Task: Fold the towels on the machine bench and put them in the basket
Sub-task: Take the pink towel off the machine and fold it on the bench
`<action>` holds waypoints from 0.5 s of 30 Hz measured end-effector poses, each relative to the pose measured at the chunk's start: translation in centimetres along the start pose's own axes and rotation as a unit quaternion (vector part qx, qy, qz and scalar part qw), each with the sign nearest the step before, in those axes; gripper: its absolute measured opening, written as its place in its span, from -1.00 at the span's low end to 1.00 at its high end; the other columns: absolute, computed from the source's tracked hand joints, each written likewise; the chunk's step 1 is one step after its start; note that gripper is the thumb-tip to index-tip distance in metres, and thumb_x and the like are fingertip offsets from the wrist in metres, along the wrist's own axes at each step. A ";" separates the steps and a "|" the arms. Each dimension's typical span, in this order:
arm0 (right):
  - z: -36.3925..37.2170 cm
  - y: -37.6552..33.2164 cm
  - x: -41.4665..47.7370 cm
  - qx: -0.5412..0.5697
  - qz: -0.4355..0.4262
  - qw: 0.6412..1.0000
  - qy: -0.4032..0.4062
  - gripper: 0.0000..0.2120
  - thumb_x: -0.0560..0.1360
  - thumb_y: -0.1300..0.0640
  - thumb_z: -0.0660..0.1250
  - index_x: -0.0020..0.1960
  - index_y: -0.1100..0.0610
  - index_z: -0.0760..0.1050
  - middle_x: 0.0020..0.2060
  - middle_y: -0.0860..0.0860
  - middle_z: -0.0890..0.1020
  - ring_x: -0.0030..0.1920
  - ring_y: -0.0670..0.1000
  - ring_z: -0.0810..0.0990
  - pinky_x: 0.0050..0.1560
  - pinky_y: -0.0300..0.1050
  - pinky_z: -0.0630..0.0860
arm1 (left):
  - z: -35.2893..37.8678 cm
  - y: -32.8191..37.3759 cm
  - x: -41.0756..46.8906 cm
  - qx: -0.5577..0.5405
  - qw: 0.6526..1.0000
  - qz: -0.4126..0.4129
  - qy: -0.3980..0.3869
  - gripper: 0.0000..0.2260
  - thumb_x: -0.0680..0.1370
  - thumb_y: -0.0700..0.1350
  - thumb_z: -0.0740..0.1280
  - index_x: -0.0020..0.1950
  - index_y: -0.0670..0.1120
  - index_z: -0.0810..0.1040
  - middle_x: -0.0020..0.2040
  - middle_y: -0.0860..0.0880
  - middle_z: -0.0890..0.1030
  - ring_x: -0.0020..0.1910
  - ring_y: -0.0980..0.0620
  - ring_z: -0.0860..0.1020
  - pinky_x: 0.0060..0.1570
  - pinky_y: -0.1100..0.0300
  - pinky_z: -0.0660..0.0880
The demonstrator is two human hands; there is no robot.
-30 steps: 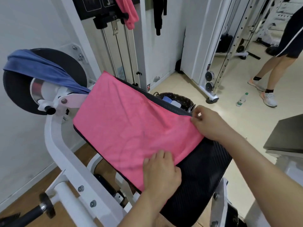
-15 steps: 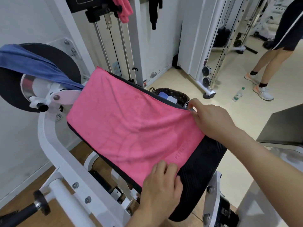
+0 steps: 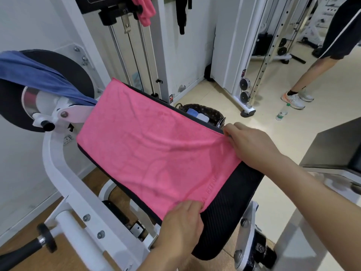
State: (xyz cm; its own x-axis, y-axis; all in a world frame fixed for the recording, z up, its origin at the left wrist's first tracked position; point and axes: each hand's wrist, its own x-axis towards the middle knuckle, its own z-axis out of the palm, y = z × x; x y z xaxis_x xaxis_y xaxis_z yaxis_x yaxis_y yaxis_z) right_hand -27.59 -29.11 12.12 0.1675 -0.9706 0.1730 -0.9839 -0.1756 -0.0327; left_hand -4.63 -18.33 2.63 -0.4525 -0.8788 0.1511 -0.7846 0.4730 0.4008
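A pink towel [image 3: 148, 145] lies spread flat over the black padded bench [image 3: 230, 210] of a white machine. My left hand [image 3: 181, 223] pinches the towel's near corner at the bench's front edge. My right hand [image 3: 252, 143] grips the towel's far right corner, where the cloth puckers. A dark woven basket [image 3: 211, 112] stands on the floor behind the bench, with light blue and white folded things inside. A blue towel [image 3: 37, 75] hangs over the black round pad at the left. Another pink cloth [image 3: 144, 10] hangs from the cable machine at the top.
The white machine frame [image 3: 64, 178] curves along the left of the bench. A person's legs and shoes [image 3: 295, 98] are at the back right, near a plastic bottle [image 3: 281, 113] on the floor. A dark flat bench [image 3: 336, 145] sits at the right edge.
My left hand has slid back along the towel from its middle of the near edge to the near corner. My right hand stays at the far corner.
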 end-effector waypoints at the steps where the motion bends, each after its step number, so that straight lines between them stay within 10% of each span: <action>1: 0.2 0.0 -0.2 -0.016 -0.014 1.000 0.019 -0.74 0.44 0.30 0.16 0.07 0.06 0.40 -0.03 0.06 0.50 -0.16 0.16 0.49 -0.26 -0.01 0.44 | 0.3 -0.1 -0.5 -0.009 1.000 0.003 -0.026 -0.63 0.23 -0.15 0.49 -0.02 0.09 0.53 -0.21 0.21 0.56 -0.27 0.19 0.55 -0.34 0.36 0.46; 5: 0.7 -2.4 -1.5 -0.019 -0.120 0.990 0.076 -0.62 0.41 0.24 0.19 0.22 0.07 0.45 0.17 0.11 0.46 0.09 0.17 0.45 -0.10 0.03 0.46 | 1.6 -0.3 -1.2 -0.019 0.998 -0.020 -0.051 -0.36 0.17 -0.34 0.40 0.17 0.07 0.36 -0.04 0.11 0.51 -0.12 0.05 0.54 -0.27 0.20 0.57; 11: 2.7 -4.3 -5.0 -0.076 -0.294 0.943 -0.139 -0.42 0.28 -0.26 0.38 0.24 -0.08 0.46 0.30 0.02 0.48 0.21 0.06 0.50 0.01 0.07 0.50 | 0.1 -0.2 -0.4 -0.121 0.989 -0.080 -0.026 -0.48 0.39 -0.36 0.24 0.32 -0.01 0.40 0.07 0.11 0.55 0.02 0.07 0.52 0.02 0.22 0.47; 15: 2.2 -4.1 -5.3 -0.056 -0.279 0.950 -0.127 -0.52 0.35 -0.10 0.40 0.24 -0.06 0.42 0.34 0.06 0.46 0.18 0.05 0.54 0.00 0.11 0.47 | -0.4 -1.1 -0.1 -0.382 0.871 -0.305 0.047 -0.62 0.47 -0.45 0.16 -0.04 -0.04 0.61 -0.15 0.05 0.64 -0.18 0.12 0.57 -0.20 0.37 0.45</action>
State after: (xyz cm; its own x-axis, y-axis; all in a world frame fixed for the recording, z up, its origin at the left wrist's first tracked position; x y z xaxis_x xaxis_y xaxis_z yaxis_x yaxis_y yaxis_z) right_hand -24.33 -23.64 9.22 0.6611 -0.7421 -0.1106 -0.7352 -0.6701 0.1023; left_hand -3.53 -18.79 2.49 0.0146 -0.9702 -0.2419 -0.3389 -0.2324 0.9117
